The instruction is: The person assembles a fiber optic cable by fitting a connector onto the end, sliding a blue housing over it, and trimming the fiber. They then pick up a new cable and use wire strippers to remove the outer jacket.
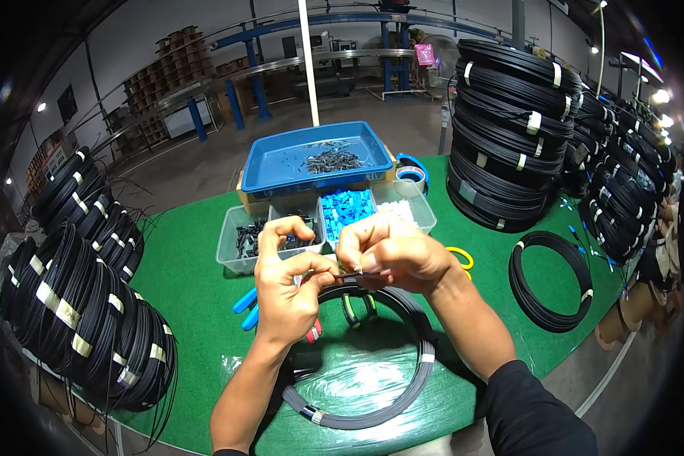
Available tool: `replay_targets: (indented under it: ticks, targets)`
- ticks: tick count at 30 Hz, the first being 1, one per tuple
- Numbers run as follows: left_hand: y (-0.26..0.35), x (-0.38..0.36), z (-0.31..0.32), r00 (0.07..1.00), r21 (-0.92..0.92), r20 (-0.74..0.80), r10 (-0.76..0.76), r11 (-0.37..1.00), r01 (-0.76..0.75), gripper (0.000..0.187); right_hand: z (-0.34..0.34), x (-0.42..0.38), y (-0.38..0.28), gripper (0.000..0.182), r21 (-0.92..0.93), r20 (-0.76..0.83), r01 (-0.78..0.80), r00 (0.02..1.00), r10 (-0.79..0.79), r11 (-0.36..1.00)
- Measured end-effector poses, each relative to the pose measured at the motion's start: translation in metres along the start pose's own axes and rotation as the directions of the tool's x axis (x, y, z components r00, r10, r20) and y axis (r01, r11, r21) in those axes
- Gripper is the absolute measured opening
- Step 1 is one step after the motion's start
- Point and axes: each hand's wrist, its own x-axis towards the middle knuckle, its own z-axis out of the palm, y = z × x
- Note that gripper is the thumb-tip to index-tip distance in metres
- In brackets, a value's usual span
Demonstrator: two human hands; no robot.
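Observation:
Above the table, my left hand [287, 292] pinches a thin black cable [347, 275] between thumb and fingertip. My right hand [399, 254] is closed at the same short stretch, its fingertips almost touching those of the left. A tiny pale bit shows at the right fingertips, too small to name. Below both hands lies a coil of black cable [416, 372] bound with white tape. Inside the coil's upper part are green-and-black handles [350, 311], partly hidden. Blue tool handles [248, 304] and a red handle [315, 331] stick out near my left wrist.
Ahead, a clear divided box [239, 262] holds black, blue and white small parts. Behind it stands a blue tray [262, 171] with dark scraps. Cable coils rise at left [91, 319] and right [509, 137]. One coil [518, 285] lies flat at right, near yellow handles [463, 258].

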Motion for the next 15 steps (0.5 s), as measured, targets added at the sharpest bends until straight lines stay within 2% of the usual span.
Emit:
replay_targets:
  ticks: [1, 3, 7, 10, 15]
  targets:
    - [0.0, 0.0, -0.004, 0.998, 0.044, 0.054, -0.037, 0.998, 0.034, 0.009, 0.003, -0.002, -0.005, 0.009, -0.011, -0.022, 0.032, 0.999, -0.032, 0.999]
    - [0.002, 0.0, -0.004, 0.999, 0.062, 0.038, -0.032, 0.998, 0.03, 0.009, 0.004, -0.004, -0.011, 0.011, -0.086, -0.06, 0.069, 0.995, -0.074, 0.994]
    - [0.003, -0.001, -0.002, 0.999, 0.108, 0.028, -0.04, 0.993, 0.037, 0.007, 0.005, -0.004, -0.011, 0.009, -0.006, -0.047, 0.054, 0.997, -0.054, 0.999]
    - [0.005, -0.003, -0.004, 0.999, 0.159, 0.003, -0.039, 0.987, 0.038, 0.005, 0.002, 0.001, 0.0, 0.009, -0.072, -0.039, 0.014, 0.999, -0.017, 0.997]
    - [0.007, -0.003, -0.003, 0.999, 0.196, -0.024, -0.022, 0.98, 0.026, 0.006, 0.001, -0.001, -0.003, 0.01, -0.044, -0.048, 0.028, 0.998, -0.03, 0.999]
